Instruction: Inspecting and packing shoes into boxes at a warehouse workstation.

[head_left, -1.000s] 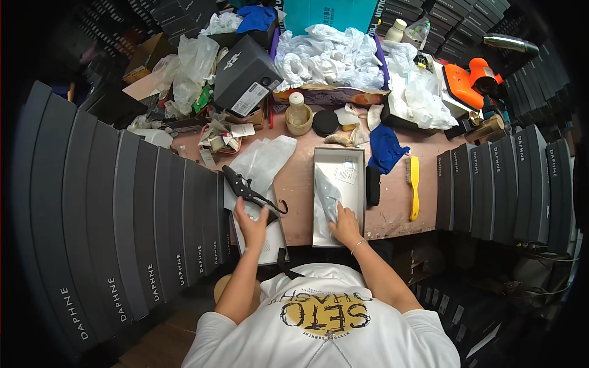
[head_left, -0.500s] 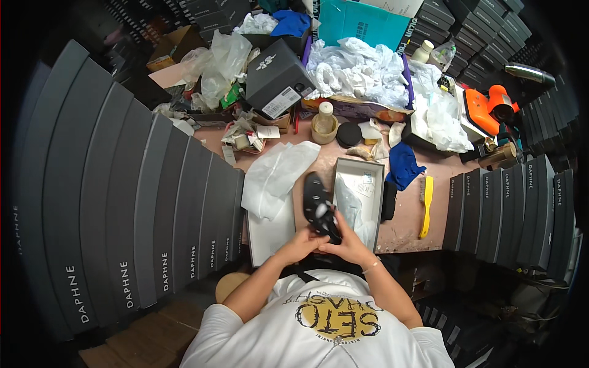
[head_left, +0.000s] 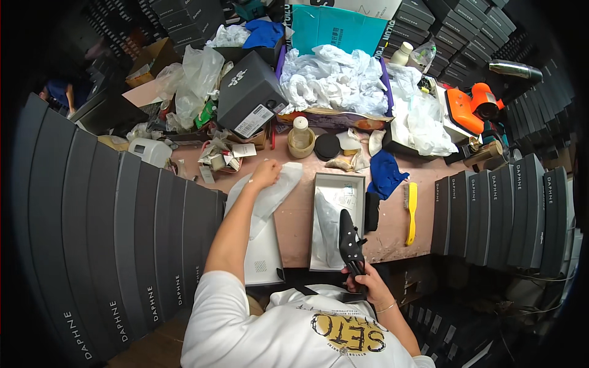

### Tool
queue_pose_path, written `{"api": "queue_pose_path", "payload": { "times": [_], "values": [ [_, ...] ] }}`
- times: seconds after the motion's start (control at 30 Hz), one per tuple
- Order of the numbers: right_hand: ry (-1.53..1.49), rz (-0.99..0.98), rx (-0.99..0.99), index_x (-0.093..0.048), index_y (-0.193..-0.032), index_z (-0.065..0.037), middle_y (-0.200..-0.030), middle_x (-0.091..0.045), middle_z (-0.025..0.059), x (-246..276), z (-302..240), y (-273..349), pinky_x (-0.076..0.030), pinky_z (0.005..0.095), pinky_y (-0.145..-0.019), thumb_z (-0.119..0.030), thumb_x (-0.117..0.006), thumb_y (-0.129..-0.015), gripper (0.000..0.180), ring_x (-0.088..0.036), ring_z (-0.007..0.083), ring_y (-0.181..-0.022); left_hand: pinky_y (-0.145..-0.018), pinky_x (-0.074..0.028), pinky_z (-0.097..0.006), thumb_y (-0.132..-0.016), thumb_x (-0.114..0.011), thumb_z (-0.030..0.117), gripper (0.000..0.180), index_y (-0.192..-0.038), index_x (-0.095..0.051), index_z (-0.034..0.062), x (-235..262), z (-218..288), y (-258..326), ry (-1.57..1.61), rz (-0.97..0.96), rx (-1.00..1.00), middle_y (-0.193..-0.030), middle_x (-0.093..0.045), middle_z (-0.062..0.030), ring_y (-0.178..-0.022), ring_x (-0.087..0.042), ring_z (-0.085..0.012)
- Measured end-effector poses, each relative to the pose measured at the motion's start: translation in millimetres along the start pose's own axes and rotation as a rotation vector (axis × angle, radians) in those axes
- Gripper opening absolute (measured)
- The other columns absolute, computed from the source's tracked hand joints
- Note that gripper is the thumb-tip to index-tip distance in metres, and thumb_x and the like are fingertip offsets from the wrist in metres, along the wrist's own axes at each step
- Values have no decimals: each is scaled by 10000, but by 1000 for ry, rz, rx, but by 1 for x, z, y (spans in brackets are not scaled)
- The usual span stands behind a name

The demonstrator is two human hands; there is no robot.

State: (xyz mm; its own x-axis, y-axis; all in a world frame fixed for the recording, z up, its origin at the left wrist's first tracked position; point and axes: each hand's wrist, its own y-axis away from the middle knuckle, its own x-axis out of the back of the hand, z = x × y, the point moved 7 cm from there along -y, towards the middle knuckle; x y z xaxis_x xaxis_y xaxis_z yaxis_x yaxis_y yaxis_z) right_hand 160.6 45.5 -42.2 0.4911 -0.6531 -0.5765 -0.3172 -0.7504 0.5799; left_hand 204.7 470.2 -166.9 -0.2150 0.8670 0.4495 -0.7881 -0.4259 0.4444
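The hands have parted: the right hand (head_left: 370,282) grips the shoe (head_left: 350,240) by the box (head_left: 334,182). The freed left hand (head_left: 265,174), grip unclear, is at wrapping (head_left: 261,205) left of the box.

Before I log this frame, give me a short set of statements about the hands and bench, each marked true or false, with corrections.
1. The right hand holds the black shoe. True.
2. The left hand is inside the open box. False: it is at the white paper.
3. The bottle stands left of the black disc. True.
4. The brush lies left of the open box. False: it lies right of it.
5. The brush handle is yellow. True.
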Motion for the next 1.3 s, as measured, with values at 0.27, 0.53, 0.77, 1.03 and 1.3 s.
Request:
{"api": "queue_pose_path", "payload": {
  "times": [0.27,0.53,0.77,1.03,1.3],
  "values": [
    [119,-518,-185,-332,-1310,38,-1038,-612,172,-84,-51,-23,-488,243,-633,-307,-527,-824,628,-576,157,-701,-565,-418,-250,-900,-610,162,174,-820,-529,30,-9,50,203,472,406,-224,-720,-535,-17,-618,-486,-85],
    [-129,-284,-447,-375,-1321,-42,-1031,-641,211,-108,38,-84,-561,313,-706,-263,-465,-898,486,-662,223,-849,-667,-460,-277,-779,-630,-16,385,-1099,-424,40,-64,-45,300,745,531,54,-930,-540,-71,-766,-548,-142],
    [-40,-476,-568,-325,-1376,-50,-1088,-632,209,-115,80,-80,-550,344,-791,-281,-436,-899,541,-654,257,-926,-799,-484,-397,-797,-555,-6,439,-1229,-483,27,-23,-20,296,-101,658,-221,-971,-586,-186,-917,-597,-353],
    [-323,-468,-466,-358,-1357,-55,-1144,-582,278,-110,65,-88,-445,237,-400,-344,-423,-899,545,-638,206,-681,-673,-476,-322,-841,-601,59,153,-960,-657,-19,-4,62,295,145,480,-313,-845,-623,-136,-741,-612,-256],
    [-643,-657,-392,-357,-1311,67,-1143,-522,329,-112,35,-59,-413,228,-381,-374,-427,-891,613,-532,186,-561,-567,-413,-268,-827,-628,48,166,-968,-674,-25,-18,111,289,150,390,-415,-731,-564,-74,-628,-524,-138]
  ]
}}
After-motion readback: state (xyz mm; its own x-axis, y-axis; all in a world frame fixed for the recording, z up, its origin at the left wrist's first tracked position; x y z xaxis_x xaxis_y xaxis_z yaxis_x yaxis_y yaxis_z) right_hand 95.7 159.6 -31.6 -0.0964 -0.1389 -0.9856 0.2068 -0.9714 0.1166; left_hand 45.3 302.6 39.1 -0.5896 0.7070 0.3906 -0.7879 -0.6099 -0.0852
